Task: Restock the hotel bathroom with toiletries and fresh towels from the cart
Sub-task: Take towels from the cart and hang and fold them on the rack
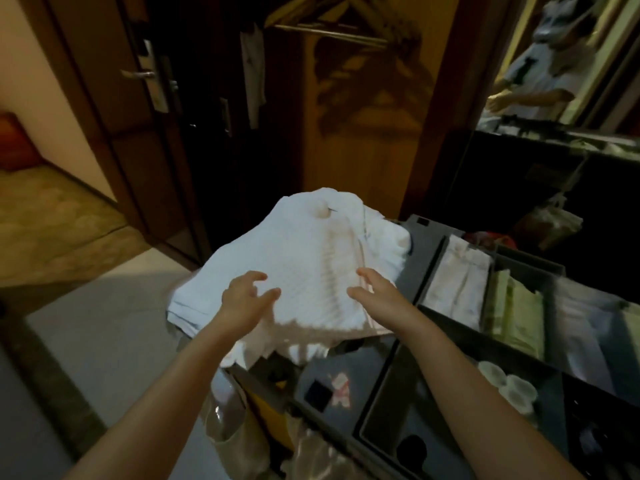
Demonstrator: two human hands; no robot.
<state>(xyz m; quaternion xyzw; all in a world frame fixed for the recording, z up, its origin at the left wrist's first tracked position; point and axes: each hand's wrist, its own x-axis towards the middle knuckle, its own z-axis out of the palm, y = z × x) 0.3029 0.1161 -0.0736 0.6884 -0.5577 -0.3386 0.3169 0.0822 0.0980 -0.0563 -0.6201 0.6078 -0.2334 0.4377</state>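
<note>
At the left end of the cart point(426, 225) the towels point(301, 244) lie piled, with left grip point(247, 296) and right grip point(372, 289) released and spread over them, likely starting the pick-up, which next needs a two-sided clasp.

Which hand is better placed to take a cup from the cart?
Probably the right. The right hand is over the right edge of the towels, and the cups lie to its right. The left hand must cross it.

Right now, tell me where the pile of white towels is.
In the head view the white towels sit centre frame on the left end of the cart, just ahead of the left hand and right hand, left of the folded cloths.
</note>
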